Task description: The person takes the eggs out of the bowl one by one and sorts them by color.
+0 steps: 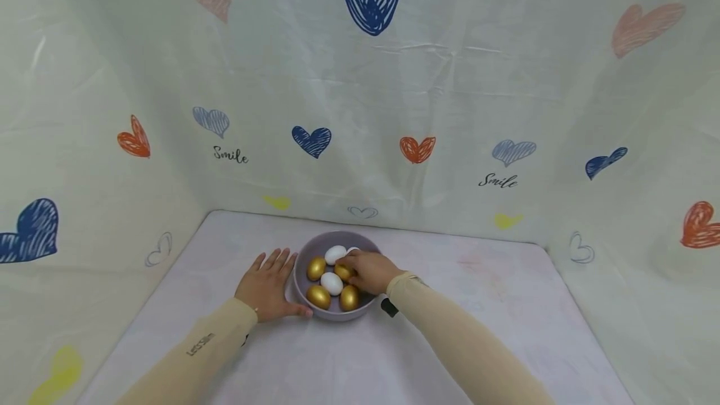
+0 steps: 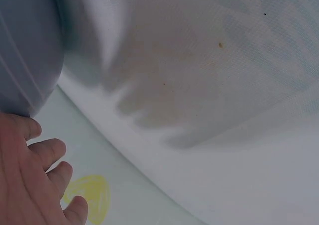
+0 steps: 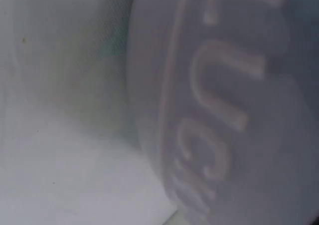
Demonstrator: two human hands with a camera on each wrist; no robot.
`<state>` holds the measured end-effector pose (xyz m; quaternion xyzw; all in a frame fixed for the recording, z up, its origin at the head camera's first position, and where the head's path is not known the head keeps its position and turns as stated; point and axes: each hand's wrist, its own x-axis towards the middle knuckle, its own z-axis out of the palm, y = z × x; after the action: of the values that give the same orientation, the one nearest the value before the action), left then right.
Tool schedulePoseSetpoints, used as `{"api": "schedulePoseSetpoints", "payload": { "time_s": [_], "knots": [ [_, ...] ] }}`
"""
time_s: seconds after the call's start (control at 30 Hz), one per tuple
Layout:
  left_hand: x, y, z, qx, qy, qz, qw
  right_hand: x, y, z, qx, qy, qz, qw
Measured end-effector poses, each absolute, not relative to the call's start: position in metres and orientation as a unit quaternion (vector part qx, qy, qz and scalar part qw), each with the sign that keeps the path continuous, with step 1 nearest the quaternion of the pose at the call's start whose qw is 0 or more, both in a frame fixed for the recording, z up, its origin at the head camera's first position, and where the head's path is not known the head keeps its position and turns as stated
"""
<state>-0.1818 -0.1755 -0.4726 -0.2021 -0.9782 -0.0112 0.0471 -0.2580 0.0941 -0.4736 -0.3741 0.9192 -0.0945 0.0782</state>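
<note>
At lower centre, a left hand lies flat, fingers spread, against a grey bowl of gold and white eggs. The right hand curls around a gold egg, apparently mid-pickup; lifting clear seems next.

We record both forearms in beige sleeves, entering from six o'clock and converging toward twelve. The left hand lies palm down, its fingers straight and spread toward twelve o'clock, thumb extended toward three. The right hand is turned knuckles up, fingers curled downward toward nine o'clock; their tips are hidden.
</note>
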Motion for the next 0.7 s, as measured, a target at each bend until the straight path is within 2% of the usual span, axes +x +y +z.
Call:
{"api": "schedulePoseSetpoints", "payload": {
  "time_s": [0.13, 0.7],
  "knots": [
    [-0.181, -0.175, -0.470, -0.203, -0.978, -0.011, 0.047, -0.260, 0.090, -0.475, -0.379, 0.917, -0.095, 0.082],
    [-0.184, -0.177, -0.480, -0.212, -0.974, -0.024, 0.072, -0.260, 0.085, -0.487, -0.399, 0.916, -0.038, 0.021]
  ]
}}
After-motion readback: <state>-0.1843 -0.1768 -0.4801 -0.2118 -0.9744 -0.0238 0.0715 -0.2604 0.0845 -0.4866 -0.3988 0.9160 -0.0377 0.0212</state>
